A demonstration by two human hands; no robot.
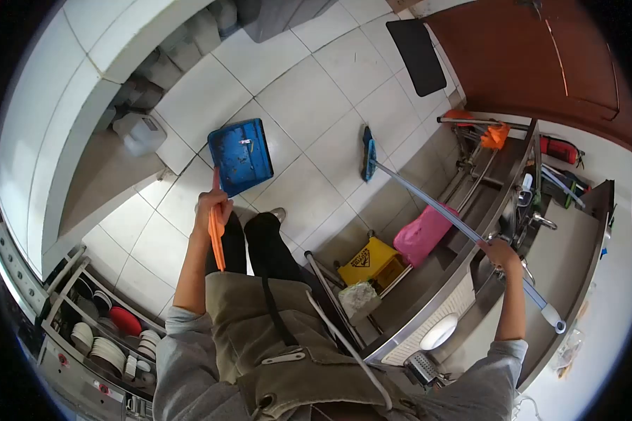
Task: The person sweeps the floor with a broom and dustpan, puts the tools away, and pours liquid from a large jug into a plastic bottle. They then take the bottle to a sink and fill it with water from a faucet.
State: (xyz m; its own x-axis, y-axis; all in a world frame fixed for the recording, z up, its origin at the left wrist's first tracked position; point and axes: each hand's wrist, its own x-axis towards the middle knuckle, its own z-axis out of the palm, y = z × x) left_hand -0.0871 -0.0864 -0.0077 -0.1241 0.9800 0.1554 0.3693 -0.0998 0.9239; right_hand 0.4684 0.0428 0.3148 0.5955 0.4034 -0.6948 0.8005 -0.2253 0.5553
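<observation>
My left hand is closed around the orange handle of a blue dustpan. Bits of debris and a small pale scrap lie in the pan, which is held over the tiled floor. My right hand grips the long grey-blue pole of a broom. The broom's blue head with dark bristles is at the floor, to the right of the dustpan and apart from it. The pole slants past the metal sink counter to its grey end cap.
A metal sink counter runs along the right, with a yellow bucket and pink item beneath. A dish rack stands lower left. A white jug sits by the left ledge. A dark mat lies near the brown door.
</observation>
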